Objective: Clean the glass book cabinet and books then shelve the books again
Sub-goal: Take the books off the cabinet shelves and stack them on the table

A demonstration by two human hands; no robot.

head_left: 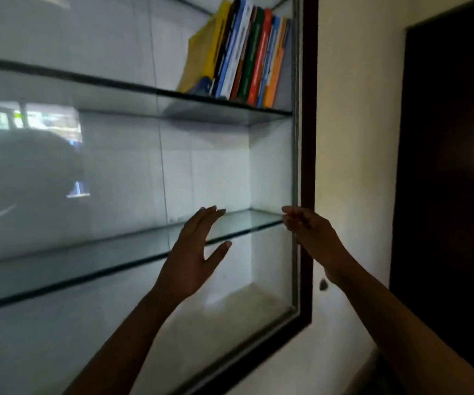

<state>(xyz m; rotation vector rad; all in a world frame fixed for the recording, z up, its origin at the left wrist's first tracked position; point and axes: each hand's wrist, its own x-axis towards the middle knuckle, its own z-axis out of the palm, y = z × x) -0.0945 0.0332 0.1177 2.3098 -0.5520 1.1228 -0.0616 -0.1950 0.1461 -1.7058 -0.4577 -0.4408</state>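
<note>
A wall-set glass book cabinet with a dark wooden frame (307, 155) fills the view. Several colourful books (244, 52) lean to the right on the upper glass shelf (116, 84). The middle glass shelf (87, 252) holds nothing visible. My left hand (193, 255) is raised with straight fingers against or just in front of the sliding glass pane; I cannot tell if it touches. My right hand (310, 232) has its fingers curled at the pane's right edge beside the frame, and its grip is partly hidden.
A cream wall (355, 109) lies right of the cabinet, with a small dark mark low on it. A dark wooden door or panel (452, 166) stands at the far right. A window and a figure are reflected in the left glass.
</note>
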